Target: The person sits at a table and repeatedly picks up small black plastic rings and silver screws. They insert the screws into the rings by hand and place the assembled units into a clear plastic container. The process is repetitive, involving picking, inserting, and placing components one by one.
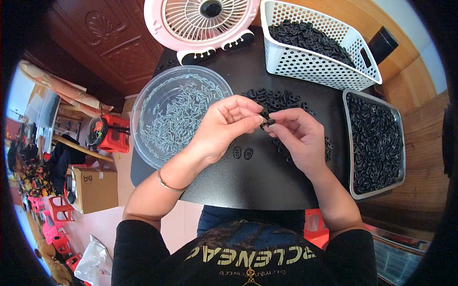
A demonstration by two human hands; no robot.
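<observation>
My left hand (228,119) and my right hand (299,138) meet over the middle of the black table (210,183). Between their fingertips they pinch a small black plastic piece (268,123), whose exact form the fingers partly cover. Two flat black oval pieces (243,153) lie side by side on the tabletop, just below the hands. Behind and under my right hand spreads a loose pile of small black pieces (279,99). Left of my left hand stands a round clear tub (137,125) with many small silvery screws (183,112) in it.
A metal tray (351,164) of black oval pieces sits at the right edge. At the back right stands a white perforated basket (305,71) with more black parts. A pink fan (155,24) stands at the back. On the floor are a cardboard box (98,190) and red stools (114,136).
</observation>
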